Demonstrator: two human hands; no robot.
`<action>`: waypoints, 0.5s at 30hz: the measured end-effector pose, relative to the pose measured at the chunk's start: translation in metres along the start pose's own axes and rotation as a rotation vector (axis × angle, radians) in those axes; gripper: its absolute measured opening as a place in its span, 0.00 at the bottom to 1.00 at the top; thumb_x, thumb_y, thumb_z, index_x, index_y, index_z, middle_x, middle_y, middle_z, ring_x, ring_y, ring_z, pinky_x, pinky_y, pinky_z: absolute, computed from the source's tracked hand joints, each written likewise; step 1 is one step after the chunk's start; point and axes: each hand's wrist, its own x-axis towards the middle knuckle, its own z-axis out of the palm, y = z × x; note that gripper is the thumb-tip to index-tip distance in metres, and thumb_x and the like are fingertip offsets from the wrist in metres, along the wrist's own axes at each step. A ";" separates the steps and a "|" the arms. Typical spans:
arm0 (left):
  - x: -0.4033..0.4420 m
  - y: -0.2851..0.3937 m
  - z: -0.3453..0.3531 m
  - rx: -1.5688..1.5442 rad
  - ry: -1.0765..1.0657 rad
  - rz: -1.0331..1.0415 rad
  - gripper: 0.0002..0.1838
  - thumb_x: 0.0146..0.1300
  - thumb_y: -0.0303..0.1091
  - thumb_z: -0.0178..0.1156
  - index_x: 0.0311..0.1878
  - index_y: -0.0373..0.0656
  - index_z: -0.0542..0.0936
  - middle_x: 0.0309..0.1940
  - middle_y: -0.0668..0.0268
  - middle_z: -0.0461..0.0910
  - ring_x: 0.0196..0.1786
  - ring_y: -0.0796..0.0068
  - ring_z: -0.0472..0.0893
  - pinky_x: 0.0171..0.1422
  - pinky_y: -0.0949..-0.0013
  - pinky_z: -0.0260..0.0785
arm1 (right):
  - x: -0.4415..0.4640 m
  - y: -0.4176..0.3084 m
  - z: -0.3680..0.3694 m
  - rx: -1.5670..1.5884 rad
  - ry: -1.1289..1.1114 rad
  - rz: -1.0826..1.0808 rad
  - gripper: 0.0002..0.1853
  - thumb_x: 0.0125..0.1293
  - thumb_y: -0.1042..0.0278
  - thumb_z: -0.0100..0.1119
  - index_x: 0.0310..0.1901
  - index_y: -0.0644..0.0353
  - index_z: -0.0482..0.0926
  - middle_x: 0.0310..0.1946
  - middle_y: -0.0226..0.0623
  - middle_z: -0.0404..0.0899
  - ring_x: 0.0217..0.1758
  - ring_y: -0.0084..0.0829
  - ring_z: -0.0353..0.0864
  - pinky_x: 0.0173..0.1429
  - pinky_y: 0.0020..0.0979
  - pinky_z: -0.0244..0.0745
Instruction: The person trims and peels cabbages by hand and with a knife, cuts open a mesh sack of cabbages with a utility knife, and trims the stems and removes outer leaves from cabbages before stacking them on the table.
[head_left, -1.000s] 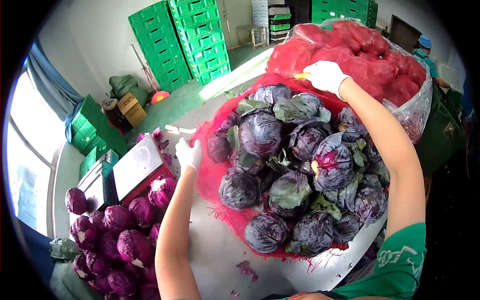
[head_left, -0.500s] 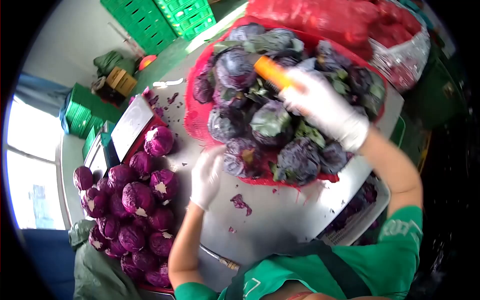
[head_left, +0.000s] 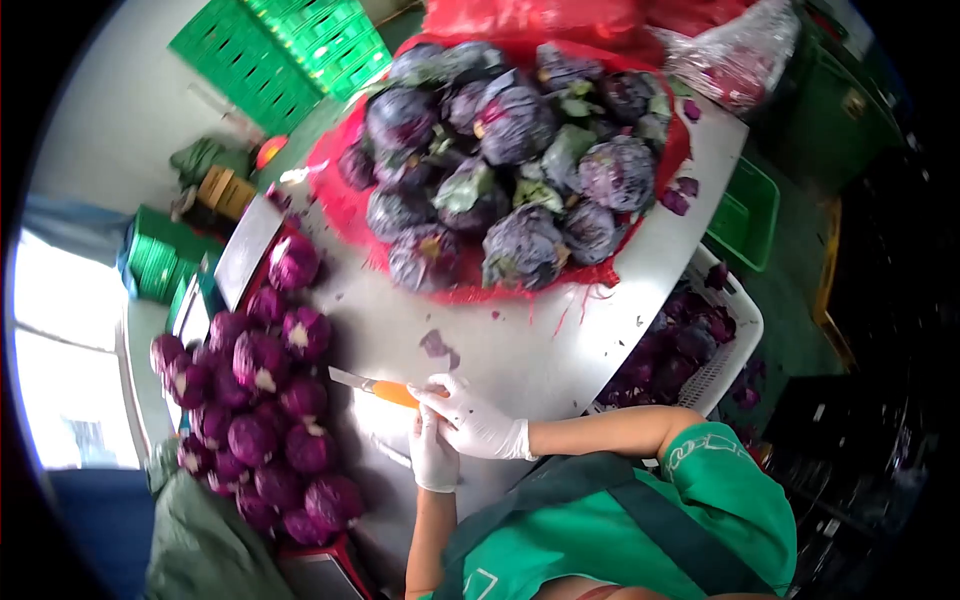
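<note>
In front of my body, over the metal table (head_left: 530,345), my right hand (head_left: 475,418) in a white glove is closed on the orange handle of a knife (head_left: 392,391). Its blade points left, toward a heap of trimmed purple cabbages (head_left: 258,440). My left hand (head_left: 434,458), gloved too, meets the right hand just below the handle. The left fingers are drawn together, and what they pinch is hidden. Beyond both hands, untrimmed red cabbages (head_left: 522,245) with loose outer leaves lie on a red mesh sack (head_left: 345,190).
Right of the table, a white basket (head_left: 740,345) holds purple leaves, with a green crate (head_left: 750,215) behind it. A scale-like device (head_left: 248,250) stands beyond the trimmed heap. Leaf scraps (head_left: 437,346) lie on the table. Stacked green crates (head_left: 245,70) stand at the back left.
My right hand has come back from above the untrimmed cabbages with the knife, down to the near side of the table. My left hand has moved nearer my body and now touches the right hand.
</note>
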 end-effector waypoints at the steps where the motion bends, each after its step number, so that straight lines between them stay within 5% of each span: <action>1: -0.015 0.000 -0.010 -0.010 0.048 0.040 0.17 0.80 0.36 0.47 0.64 0.37 0.71 0.58 0.61 0.77 0.58 0.71 0.78 0.64 0.67 0.71 | -0.006 -0.007 0.007 0.018 -0.037 -0.033 0.30 0.62 0.73 0.61 0.68 0.57 0.71 0.58 0.49 0.69 0.60 0.50 0.71 0.65 0.43 0.69; 7: -0.131 0.016 -0.054 0.329 0.656 0.461 0.13 0.79 0.38 0.50 0.58 0.40 0.72 0.46 0.65 0.79 0.49 0.77 0.78 0.54 0.72 0.72 | -0.048 -0.021 0.052 0.060 -0.398 -0.222 0.27 0.58 0.71 0.62 0.62 0.59 0.74 0.54 0.47 0.74 0.58 0.51 0.72 0.62 0.45 0.69; 10: -0.208 0.003 -0.093 0.516 1.046 0.477 0.12 0.79 0.40 0.52 0.53 0.42 0.74 0.37 0.70 0.78 0.38 0.81 0.75 0.42 0.74 0.68 | -0.066 0.002 0.078 -0.125 -0.553 -0.294 0.26 0.57 0.69 0.62 0.60 0.58 0.74 0.55 0.51 0.72 0.59 0.54 0.70 0.63 0.49 0.67; 12: -0.253 -0.035 -0.125 0.583 1.271 0.458 0.15 0.78 0.41 0.53 0.55 0.40 0.74 0.37 0.66 0.79 0.36 0.77 0.76 0.42 0.69 0.71 | -0.080 0.022 0.097 -0.215 -0.636 -0.305 0.29 0.60 0.67 0.64 0.65 0.58 0.72 0.61 0.53 0.68 0.65 0.53 0.66 0.69 0.48 0.65; 14: -0.284 -0.061 -0.131 0.567 1.501 0.391 0.12 0.79 0.37 0.51 0.55 0.39 0.74 0.30 0.75 0.69 0.32 0.85 0.67 0.36 0.78 0.62 | -0.081 0.036 0.118 -0.283 -0.711 -0.277 0.28 0.59 0.65 0.66 0.63 0.57 0.75 0.62 0.49 0.69 0.66 0.51 0.66 0.68 0.47 0.65; 15: -0.303 -0.086 -0.149 0.643 1.575 0.369 0.17 0.78 0.39 0.52 0.60 0.37 0.73 0.32 0.70 0.74 0.34 0.79 0.73 0.41 0.75 0.67 | -0.082 0.034 0.128 -0.330 -0.749 -0.272 0.29 0.59 0.64 0.66 0.63 0.56 0.75 0.63 0.48 0.69 0.67 0.49 0.66 0.68 0.48 0.64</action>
